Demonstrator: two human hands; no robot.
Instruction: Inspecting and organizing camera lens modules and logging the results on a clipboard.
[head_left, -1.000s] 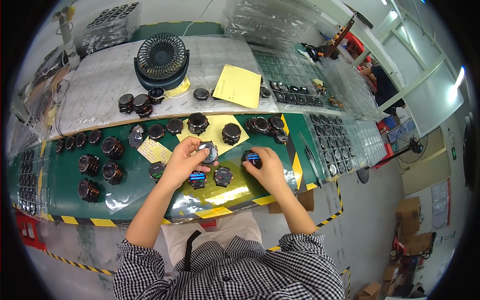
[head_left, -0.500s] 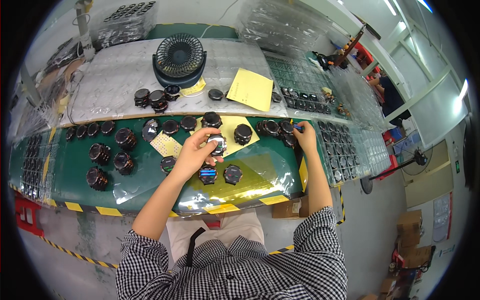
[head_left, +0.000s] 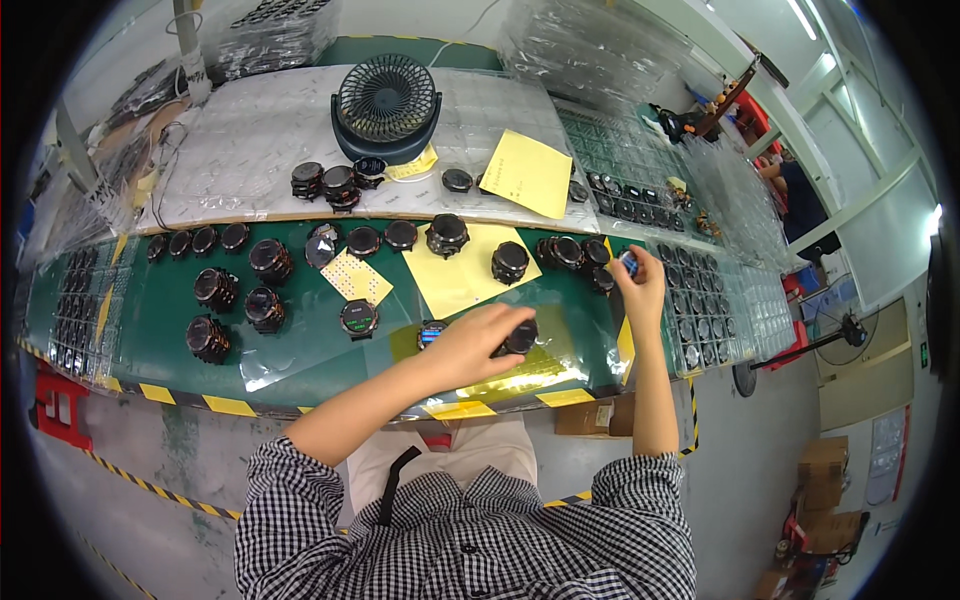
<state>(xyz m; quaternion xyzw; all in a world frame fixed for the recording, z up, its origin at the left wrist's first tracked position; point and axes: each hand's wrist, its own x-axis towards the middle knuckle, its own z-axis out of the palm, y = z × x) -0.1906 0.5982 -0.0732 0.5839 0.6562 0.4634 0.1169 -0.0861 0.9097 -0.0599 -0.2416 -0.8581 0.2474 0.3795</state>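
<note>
My left hand [head_left: 478,348] reaches across the front of the green mat with its fingers closed on a dark round smartwatch [head_left: 520,338]. Partly hidden behind that hand lies a smartwatch with a lit striped screen [head_left: 432,332]. My right hand [head_left: 643,284] pinches another smartwatch, its face glowing blue [head_left: 629,263], beside a cluster of dark watches [head_left: 568,252]. Between the hands and farther back, a stack of watches [head_left: 510,262] and another stack [head_left: 447,234] stand on yellow paper [head_left: 425,275]. One watch with a lit face [head_left: 359,318] lies left of my left hand.
Several watch stacks [head_left: 265,309] stand on the left of the mat. A black desk fan [head_left: 387,105] is at the back, near a yellow sheet [head_left: 527,172]. A clear tray of watches [head_left: 695,305] sits at the right, and yellow-tinted film [head_left: 560,345] covers the front.
My left hand has moved right and toward the front edge, its watch now showing a dark face. My right hand has drawn slightly away from the cluster with the blue-lit watch. The view has shifted slightly.
</note>
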